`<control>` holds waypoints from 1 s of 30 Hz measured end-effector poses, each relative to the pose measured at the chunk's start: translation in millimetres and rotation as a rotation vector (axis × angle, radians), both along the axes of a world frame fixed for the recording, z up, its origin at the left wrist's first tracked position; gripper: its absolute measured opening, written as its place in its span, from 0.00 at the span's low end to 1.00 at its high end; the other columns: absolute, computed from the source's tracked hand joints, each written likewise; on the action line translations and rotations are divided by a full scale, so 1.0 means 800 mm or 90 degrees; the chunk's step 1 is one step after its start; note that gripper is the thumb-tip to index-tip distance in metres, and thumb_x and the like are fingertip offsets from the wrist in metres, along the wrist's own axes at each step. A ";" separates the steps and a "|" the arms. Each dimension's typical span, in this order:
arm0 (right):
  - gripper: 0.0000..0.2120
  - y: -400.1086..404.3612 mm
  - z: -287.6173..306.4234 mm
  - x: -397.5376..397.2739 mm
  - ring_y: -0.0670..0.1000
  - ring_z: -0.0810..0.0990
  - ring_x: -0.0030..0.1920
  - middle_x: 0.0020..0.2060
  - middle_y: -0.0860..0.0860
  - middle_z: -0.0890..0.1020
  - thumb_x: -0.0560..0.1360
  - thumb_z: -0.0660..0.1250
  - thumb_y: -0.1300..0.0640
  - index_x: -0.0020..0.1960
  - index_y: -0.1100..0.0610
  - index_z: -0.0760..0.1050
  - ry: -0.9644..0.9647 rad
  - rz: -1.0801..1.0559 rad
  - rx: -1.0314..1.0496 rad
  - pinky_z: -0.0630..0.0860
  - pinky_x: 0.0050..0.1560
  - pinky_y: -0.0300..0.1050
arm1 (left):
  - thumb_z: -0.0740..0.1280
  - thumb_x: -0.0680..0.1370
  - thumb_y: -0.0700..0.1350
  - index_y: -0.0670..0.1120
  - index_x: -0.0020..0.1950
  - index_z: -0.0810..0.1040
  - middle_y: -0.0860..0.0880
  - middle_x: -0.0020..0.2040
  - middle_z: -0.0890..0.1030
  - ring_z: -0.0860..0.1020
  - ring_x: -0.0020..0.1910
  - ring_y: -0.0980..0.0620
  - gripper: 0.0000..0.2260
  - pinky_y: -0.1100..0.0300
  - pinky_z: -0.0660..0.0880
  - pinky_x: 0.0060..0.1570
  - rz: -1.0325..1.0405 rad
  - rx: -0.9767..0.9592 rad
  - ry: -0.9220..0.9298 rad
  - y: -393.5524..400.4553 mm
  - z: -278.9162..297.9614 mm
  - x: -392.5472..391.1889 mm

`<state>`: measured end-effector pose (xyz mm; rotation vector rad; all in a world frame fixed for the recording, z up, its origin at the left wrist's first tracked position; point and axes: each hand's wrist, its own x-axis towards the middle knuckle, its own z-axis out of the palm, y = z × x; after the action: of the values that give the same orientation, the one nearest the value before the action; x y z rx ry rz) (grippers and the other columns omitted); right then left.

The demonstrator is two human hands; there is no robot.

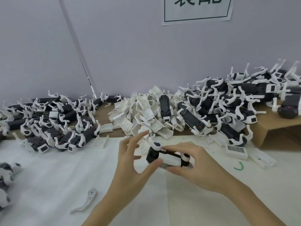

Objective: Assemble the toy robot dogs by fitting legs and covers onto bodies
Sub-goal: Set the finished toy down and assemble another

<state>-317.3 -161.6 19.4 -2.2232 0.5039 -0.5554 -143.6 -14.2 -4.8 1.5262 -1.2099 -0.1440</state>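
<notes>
While both hands meet over the near middle of the white table sheet (48, 180), a black-and-white plastic toy dog body (164, 158) is held between them, clear of the sheet, with its long axis running left to right and tilted slightly down toward the right. Its dark blocky end (152, 156) points left, and a white leg joint (155, 144) sticks up from the far side. The left hand (130, 162) has its thumb pressed to the near underside of that left end, while its other fingers are spread wide and straight above. The right hand (193, 162) wraps the right end, fingers curled round the white cover (171, 160) and the dark rear part (184, 159). Just beyond the hands lies a heap of white plastic covers (143, 115). To the far left is a pile of assembled dark dogs with white legs (48, 121), and to the far right a larger pile (236, 103) spills onto a brown cardboard box (280, 132). A loose white leg (86, 201) rests on the sheet near left, and a small green wire loop (239, 167) lies to the right.
</notes>
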 end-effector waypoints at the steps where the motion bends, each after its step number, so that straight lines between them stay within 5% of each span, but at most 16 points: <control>1: 0.23 0.000 0.001 -0.001 0.41 0.73 0.61 0.50 0.27 0.78 0.73 0.79 0.46 0.65 0.32 0.78 0.008 0.023 -0.042 0.68 0.65 0.42 | 0.76 0.73 0.64 0.72 0.74 0.68 0.64 0.73 0.64 0.69 0.73 0.60 0.31 0.63 0.76 0.63 -0.035 0.039 -0.023 0.002 0.001 0.011; 6: 0.23 0.007 -0.010 0.006 0.37 0.67 0.67 0.59 0.32 0.77 0.74 0.76 0.41 0.68 0.33 0.77 0.050 0.086 -0.167 0.56 0.69 0.34 | 0.73 0.77 0.65 0.64 0.71 0.77 0.61 0.76 0.64 0.70 0.76 0.57 0.23 0.60 0.77 0.64 -0.174 0.115 -0.100 0.006 -0.011 0.032; 11: 0.21 -0.002 -0.028 0.008 0.39 0.73 0.67 0.63 0.35 0.72 0.69 0.81 0.43 0.59 0.43 0.80 0.005 0.024 -0.092 0.67 0.65 0.33 | 0.58 0.78 0.76 0.58 0.66 0.73 0.61 0.71 0.62 0.73 0.66 0.61 0.28 0.58 0.78 0.62 -0.090 0.183 -0.244 0.005 -0.023 0.041; 16: 0.17 -0.005 -0.042 0.010 0.41 0.68 0.72 0.66 0.34 0.70 0.71 0.77 0.36 0.55 0.41 0.77 0.015 0.054 -0.120 0.65 0.65 0.31 | 0.65 0.82 0.67 0.52 0.59 0.78 0.55 0.75 0.68 0.72 0.70 0.54 0.20 0.55 0.79 0.54 -0.085 0.119 -0.423 0.011 -0.013 0.042; 18: 0.17 -0.004 -0.042 0.013 0.42 0.69 0.70 0.63 0.34 0.74 0.72 0.76 0.37 0.55 0.42 0.77 -0.001 0.066 -0.159 0.65 0.64 0.29 | 0.66 0.83 0.64 0.50 0.61 0.80 0.56 0.70 0.75 0.73 0.67 0.53 0.19 0.55 0.78 0.55 -0.100 0.112 -0.507 0.012 -0.008 0.048; 22: 0.17 -0.005 -0.040 0.015 0.45 0.72 0.65 0.55 0.38 0.79 0.71 0.80 0.45 0.54 0.49 0.79 -0.026 0.061 -0.164 0.69 0.63 0.37 | 0.66 0.84 0.61 0.51 0.63 0.78 0.61 0.53 0.76 0.73 0.54 0.59 0.16 0.63 0.71 0.55 -0.131 0.138 -0.408 0.010 -0.013 0.041; 30: 0.13 0.001 -0.030 0.013 0.46 0.72 0.60 0.50 0.43 0.79 0.72 0.80 0.52 0.51 0.51 0.78 0.007 0.062 -0.094 0.71 0.59 0.43 | 0.75 0.80 0.52 0.47 0.56 0.82 0.57 0.45 0.77 0.75 0.47 0.55 0.11 0.57 0.74 0.48 -0.155 0.136 -0.259 0.007 -0.014 0.035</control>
<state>-307.3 -160.9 -4.9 -2.3772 0.3677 -0.5453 -116.0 -8.9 -16.2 1.6360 -1.7523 -0.1293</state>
